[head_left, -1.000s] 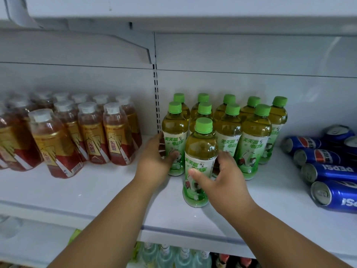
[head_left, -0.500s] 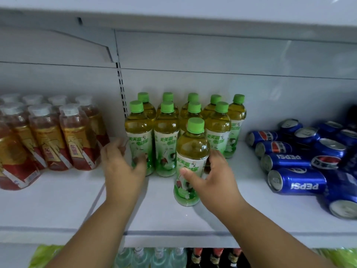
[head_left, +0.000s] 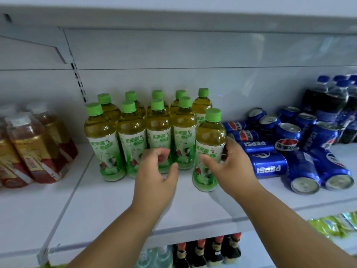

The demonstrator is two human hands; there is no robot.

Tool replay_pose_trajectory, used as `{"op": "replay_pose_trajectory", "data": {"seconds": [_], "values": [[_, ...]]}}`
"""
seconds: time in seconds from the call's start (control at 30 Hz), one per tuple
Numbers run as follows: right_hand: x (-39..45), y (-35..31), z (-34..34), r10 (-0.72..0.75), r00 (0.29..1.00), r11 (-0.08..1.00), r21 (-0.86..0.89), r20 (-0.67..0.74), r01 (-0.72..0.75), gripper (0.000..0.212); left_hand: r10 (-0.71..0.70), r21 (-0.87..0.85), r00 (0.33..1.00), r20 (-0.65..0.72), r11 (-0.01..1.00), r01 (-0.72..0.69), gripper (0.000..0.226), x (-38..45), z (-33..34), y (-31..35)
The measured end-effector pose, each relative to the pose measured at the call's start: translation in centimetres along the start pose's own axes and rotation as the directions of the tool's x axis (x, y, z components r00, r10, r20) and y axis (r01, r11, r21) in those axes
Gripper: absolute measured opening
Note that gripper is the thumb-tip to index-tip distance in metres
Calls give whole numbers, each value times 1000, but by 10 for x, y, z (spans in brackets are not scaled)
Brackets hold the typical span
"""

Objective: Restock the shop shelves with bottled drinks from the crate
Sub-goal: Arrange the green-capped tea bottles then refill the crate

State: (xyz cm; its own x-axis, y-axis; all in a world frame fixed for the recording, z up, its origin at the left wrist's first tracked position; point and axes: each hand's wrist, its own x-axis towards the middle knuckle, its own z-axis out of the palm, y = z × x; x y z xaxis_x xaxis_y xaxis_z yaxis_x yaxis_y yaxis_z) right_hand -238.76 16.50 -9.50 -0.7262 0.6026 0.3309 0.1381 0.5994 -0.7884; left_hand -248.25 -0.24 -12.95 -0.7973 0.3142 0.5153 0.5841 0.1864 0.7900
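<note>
Gripping: right hand (head_left: 234, 167) wrapped round lower half of front green-tea bottle (head_left: 209, 147); thumb across label front, fingers curled behind right side of bottle.
Front bottle, axis: long axis vertical, green cap up, base flat on white shelf (head_left: 116, 206); no visible tilt.
Front bottle, position: forward of the group, right end, just in front of rightmost bottle of the front row; apart from left hand.
Green-tea group (head_left: 146, 128): upright, caps up, two rows behind and left of front bottle; four in front row, back row partly hidden; labels facing camera.
Left hand (head_left: 156, 171): holding nothing; fingers loosely curled, thumb out to the right; hovering in front of middle bottles of front row; contact with them cannot be told.
Left neighbours: amber tea bottles (head_left: 34, 149) with pale caps, upright, well apart from green group across a shelf joint.
Right neighbours: blue Pepsi cans (head_left: 268, 168) lying on sides, long axes roughly front-to-back or slanted, some ends toward camera; nearest can just beside right hand.
Far right: dark cola bottles (head_left: 328, 101) with blue caps, upright at shelf back.
Below: dark bottles with red caps (head_left: 208, 250) on lower shelf, partly visible.
</note>
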Motion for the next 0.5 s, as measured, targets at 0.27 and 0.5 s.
{"op": "replay_pose_trajectory", "data": {"seconds": [0.27,0.5], "values": [[22,15,-4,-10,999,1000,1,-53,10,42,63,-13,997,37,998,-63,34,13,19,8],[44,23,4,35,997,997,77,-65,-30,35,67,-35,997,46,997,-65,36,20,27,7]]}}
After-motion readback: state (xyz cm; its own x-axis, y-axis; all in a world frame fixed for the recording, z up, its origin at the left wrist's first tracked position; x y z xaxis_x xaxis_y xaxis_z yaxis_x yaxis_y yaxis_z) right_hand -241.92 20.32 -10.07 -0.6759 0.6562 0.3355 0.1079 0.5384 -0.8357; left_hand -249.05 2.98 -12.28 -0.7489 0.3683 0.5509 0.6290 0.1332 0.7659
